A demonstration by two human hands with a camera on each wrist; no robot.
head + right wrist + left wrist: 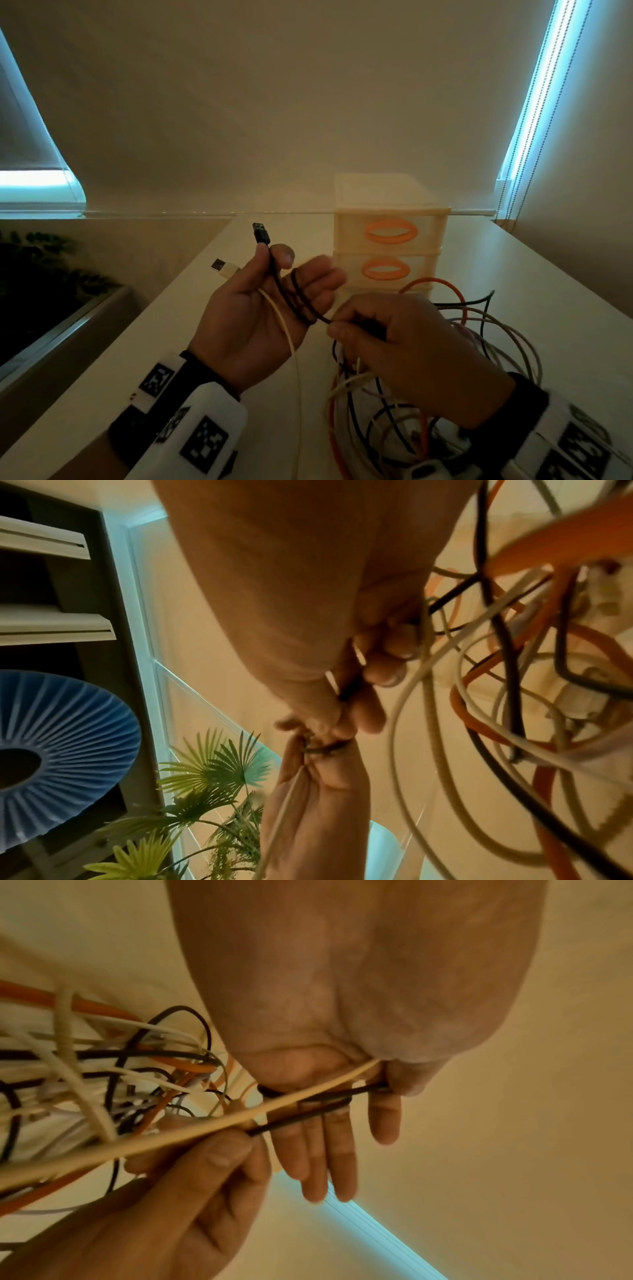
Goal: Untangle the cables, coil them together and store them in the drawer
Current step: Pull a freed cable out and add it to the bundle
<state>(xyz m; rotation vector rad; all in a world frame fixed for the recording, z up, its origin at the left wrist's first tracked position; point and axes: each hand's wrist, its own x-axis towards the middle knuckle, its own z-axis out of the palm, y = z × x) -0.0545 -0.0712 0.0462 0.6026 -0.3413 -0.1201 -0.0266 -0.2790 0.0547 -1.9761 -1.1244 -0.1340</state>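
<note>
Winding black cable (pixel 294 301) round left hand (pixel 253 318), thumb pinning it and white cable (pixel 291 342) near the plugs. Pinching the black strand in right hand (pixel 404 349), above the tangle (pixel 445 394) before the drawers (pixel 388 233). Light, limp, springy; best gripped near plugs.

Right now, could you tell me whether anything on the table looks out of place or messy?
Yes: the cable pile in front of the drawer unit is a knot of orange, black and pale loops. The left hand holds a black cable and a white cable; the right hand pinches the black one.
</note>
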